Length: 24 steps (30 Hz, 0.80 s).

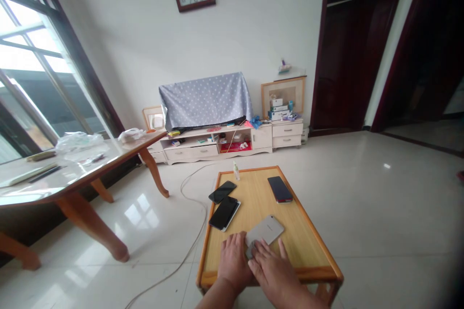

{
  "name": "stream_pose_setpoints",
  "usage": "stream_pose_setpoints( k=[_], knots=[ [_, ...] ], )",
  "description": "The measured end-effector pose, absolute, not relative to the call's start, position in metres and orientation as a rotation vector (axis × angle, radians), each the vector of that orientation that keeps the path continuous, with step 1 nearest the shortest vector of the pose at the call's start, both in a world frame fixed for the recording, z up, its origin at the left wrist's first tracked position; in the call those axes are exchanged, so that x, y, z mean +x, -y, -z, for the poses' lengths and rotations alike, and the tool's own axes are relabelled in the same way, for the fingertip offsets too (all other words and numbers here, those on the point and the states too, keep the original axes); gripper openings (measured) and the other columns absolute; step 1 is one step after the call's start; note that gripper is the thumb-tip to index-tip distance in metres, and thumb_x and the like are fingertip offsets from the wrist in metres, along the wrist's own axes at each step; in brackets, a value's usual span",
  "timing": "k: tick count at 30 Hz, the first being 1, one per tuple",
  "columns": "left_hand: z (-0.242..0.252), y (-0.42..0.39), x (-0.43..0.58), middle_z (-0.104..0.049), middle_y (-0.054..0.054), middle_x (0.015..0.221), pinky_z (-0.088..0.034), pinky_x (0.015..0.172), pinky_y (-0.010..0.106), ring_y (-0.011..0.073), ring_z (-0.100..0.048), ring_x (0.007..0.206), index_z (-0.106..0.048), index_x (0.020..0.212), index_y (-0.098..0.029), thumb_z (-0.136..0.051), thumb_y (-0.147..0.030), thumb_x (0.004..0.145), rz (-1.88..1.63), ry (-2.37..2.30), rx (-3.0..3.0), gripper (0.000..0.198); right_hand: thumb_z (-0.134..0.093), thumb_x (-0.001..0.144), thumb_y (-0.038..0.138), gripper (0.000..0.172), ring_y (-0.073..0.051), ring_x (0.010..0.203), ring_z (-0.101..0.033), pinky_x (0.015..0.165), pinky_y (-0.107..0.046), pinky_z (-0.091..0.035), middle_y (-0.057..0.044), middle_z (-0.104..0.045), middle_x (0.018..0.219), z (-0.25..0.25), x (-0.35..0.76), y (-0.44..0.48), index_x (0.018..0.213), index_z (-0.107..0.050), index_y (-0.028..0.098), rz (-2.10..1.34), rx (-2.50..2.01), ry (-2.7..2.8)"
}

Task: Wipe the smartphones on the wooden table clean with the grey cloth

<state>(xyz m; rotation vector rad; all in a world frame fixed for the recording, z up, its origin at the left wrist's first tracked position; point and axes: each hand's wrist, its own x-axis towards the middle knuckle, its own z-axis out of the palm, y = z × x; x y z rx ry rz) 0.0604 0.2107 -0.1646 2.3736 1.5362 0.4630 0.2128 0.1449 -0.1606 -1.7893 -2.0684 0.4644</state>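
Observation:
A silver smartphone [266, 230] lies face down near the front of a low wooden table [302, 231] with an orange-brown rim. My right hand [270, 270] rests across the phone's lower end, fingers spread, over a small grey patch whose nature I cannot tell. My left hand [234, 260] lies flat beside it, against the phone's lower left edge. Farther up the tabletop are a black smartphone [222, 191], a second black smartphone [224, 213] and a dark phone with a red edge [280, 189]. A small clear bottle [236, 172] stands at the far rim.
To the left stands a glass-topped table [65, 178] holding plastic bags and papers. A pale cable [192, 231] trails across the tiled floor. Against the far wall is a cream cabinet [217, 149] crowded with small items, under a cloth-covered screen [206, 101].

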Motion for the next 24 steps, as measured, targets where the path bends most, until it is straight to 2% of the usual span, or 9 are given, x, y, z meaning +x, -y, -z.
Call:
stream_pose_setpoints(
  k=[3, 8, 11, 15, 21, 24],
  knots=[
    [0.162, -0.209, 0.061, -0.063, 0.008, 0.12, -0.033, 0.102, 0.038, 0.0276, -0.051, 0.116, -0.056, 0.121, -0.025, -0.059, -0.034, 0.074, -0.509, -1.545, 2.363, 0.048, -0.015, 0.104, 0.053, 0.06, -0.027, 0.146, -0.033, 0.119, -0.063, 0.002, -0.005, -0.047, 0.151, 0.159, 0.226, -0.155, 0.14, -0.057, 0.03, -0.477, -1.892, 2.023],
    [0.156, -0.206, 0.062, -0.063, 0.008, 0.119, -0.032, 0.103, 0.039, 0.0283, -0.051, 0.116, -0.057, 0.122, -0.024, -0.064, -0.038, 0.069, -0.507, -1.531, 2.386, 0.055, -0.015, 0.103, 0.056, 0.063, -0.029, 0.146, -0.034, 0.118, -0.065, 0.0, -0.007, -0.046, 0.152, 0.157, 0.243, -0.17, 0.138, -0.059, 0.029, -0.395, -2.101, 1.893],
    [0.156, -0.207, 0.062, -0.063, 0.008, 0.121, -0.032, 0.103, 0.039, 0.0281, -0.05, 0.117, -0.056, 0.123, -0.025, -0.06, -0.04, 0.075, -0.466, -1.556, 2.384, 0.051, -0.016, 0.103, 0.056, 0.061, -0.029, 0.146, -0.033, 0.119, -0.063, 0.0, -0.007, -0.046, 0.151, 0.16, 0.226, -0.16, 0.14, -0.058, 0.029, -0.41, -2.001, 1.972],
    [0.158, -0.208, 0.06, -0.064, 0.007, 0.121, -0.032, 0.101, 0.039, 0.0276, -0.05, 0.117, -0.055, 0.125, -0.025, -0.057, -0.034, 0.074, -0.416, -1.532, 2.379, 0.052, -0.016, 0.104, 0.054, 0.059, -0.028, 0.147, -0.032, 0.119, -0.063, -0.002, -0.005, -0.048, 0.15, 0.163, 0.216, -0.154, 0.139, -0.058, 0.033, -0.463, -1.869, 2.058],
    [0.157, -0.207, 0.059, -0.063, 0.008, 0.12, -0.031, 0.101, 0.039, 0.0296, -0.05, 0.116, -0.058, 0.121, -0.025, -0.064, -0.041, 0.069, -0.54, -1.523, 2.359, 0.055, -0.018, 0.103, 0.057, 0.06, -0.031, 0.15, -0.023, 0.115, -0.071, -0.005, -0.005, -0.044, 0.154, 0.16, 0.262, -0.18, 0.141, -0.056, 0.03, -0.285, -2.221, 1.835],
    [0.158, -0.207, 0.059, -0.063, 0.009, 0.119, -0.031, 0.101, 0.04, 0.0299, -0.05, 0.116, -0.058, 0.12, -0.025, -0.064, -0.044, 0.07, -0.557, -1.522, 2.354, 0.054, -0.019, 0.103, 0.057, 0.06, -0.031, 0.15, -0.022, 0.116, -0.069, -0.003, -0.006, -0.045, 0.153, 0.159, 0.255, -0.177, 0.141, -0.056, 0.029, -0.271, -2.221, 1.858]
  ],
)
